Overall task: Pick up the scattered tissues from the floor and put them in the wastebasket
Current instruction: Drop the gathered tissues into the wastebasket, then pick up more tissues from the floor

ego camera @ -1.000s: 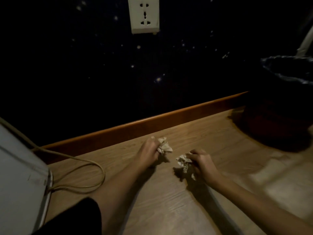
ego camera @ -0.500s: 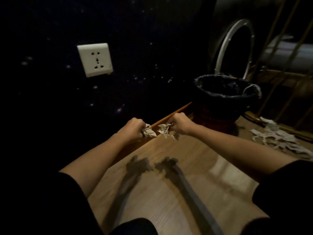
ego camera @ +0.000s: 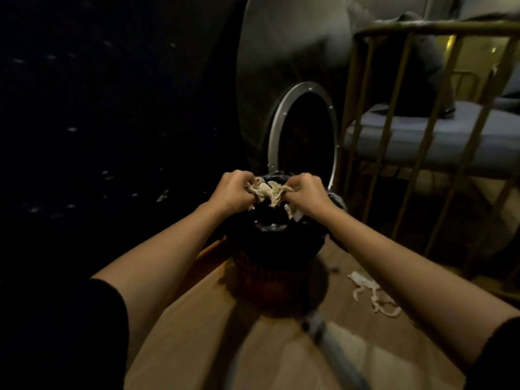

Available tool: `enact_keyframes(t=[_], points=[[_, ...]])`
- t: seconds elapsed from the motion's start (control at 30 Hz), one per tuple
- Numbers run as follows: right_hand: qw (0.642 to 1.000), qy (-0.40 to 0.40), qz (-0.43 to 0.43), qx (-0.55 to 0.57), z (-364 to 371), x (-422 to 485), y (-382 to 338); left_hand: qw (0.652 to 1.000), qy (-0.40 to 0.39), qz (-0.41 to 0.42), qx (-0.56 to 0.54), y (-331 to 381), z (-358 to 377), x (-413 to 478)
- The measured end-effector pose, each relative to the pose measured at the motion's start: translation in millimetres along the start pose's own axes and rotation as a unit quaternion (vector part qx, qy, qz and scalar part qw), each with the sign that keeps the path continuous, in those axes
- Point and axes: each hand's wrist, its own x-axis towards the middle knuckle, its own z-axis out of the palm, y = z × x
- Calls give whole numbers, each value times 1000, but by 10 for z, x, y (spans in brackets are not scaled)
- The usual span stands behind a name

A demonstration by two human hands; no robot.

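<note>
My left hand (ego camera: 232, 192) and my right hand (ego camera: 305, 197) are held close together above the open mouth of the dark wastebasket (ego camera: 270, 260). Each hand is closed on crumpled pale tissues (ego camera: 267, 190), and the two wads touch between the hands. A small piece of tissue (ego camera: 292, 212) hangs below my right hand over the basket. More torn tissues (ego camera: 371, 292) lie on the wooden floor to the right of the basket.
A dark wall fills the left side. Behind the basket stands a round metal-rimmed opening (ego camera: 304, 136). A yellowish metal railing (ego camera: 408, 136) with a grey mattress behind it is at the right. A grey strip (ego camera: 323, 333) lies on the floor in front of the basket.
Both hands lifted the tissues off the floor, carried them to the right and now hold them over the wastebasket. The view swung right, away from the wall socket.
</note>
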Motion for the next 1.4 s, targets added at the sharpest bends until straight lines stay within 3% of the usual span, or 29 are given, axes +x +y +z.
enact_keyframes(t=[0.1, 0.2, 0.3, 0.43, 0.53, 0.6, 0.7, 0.8, 0.9, 0.97, 1.03, 1.1, 1.17, 1.27, 1.4], points=[[998, -66, 21, 4, 15, 263, 427, 997, -71, -12, 29, 173, 397, 433], [994, -93, 53, 38, 28, 447, 763, 994, -69, -72, 53, 231, 725, 682], [994, -8, 49, 93, -82, 443, 1058, 997, 4, -68, 39, 424, 976, 753], [976, 137, 11, 167, -402, 304, 1654, 998, 52, 41, -5, 963, 1370, 909], [975, 151, 69, 151, -499, 192, 2193, 988, 54, 141, -12, 1367, 1735, 995], [981, 110, 132, 89, -436, 88, 2569, 979, 15, 200, -24, 1599, 2045, 985], [972, 18, 236, 0, -269, -184, 3194, 975, -88, 203, 16, 1775, 2675, 927], [935, -110, 327, -81, -60, -550, 3775, 969, -225, 95, 42, 1698, 3321, 793], [900, -246, 348, -86, 118, -836, 4124, 918, -388, 9, 80, 1530, 3854, 562], [886, -283, 354, -98, 216, -975, 4203, 892, -433, -28, 123, 1447, 4154, 412], [908, -222, 324, -142, 350, -1097, 4147, 896, -428, -40, 107, 1368, 4352, 256], [944, -89, 286, -139, 546, -1268, 4036, 925, -373, -14, 76, 1294, 4410, 89], [960, -21, 251, -123, 699, -1485, 3927, 948, -315, 10, 34, 1214, 4359, -71], [972, 9, 224, -73, 775, -1691, 3830, 958, -285, 28, -14, 1049, 4213, -195], [963, 42, 263, 31, 545, -1661, 3686, 962, -269, 41, -14, 973, 4003, -104]])
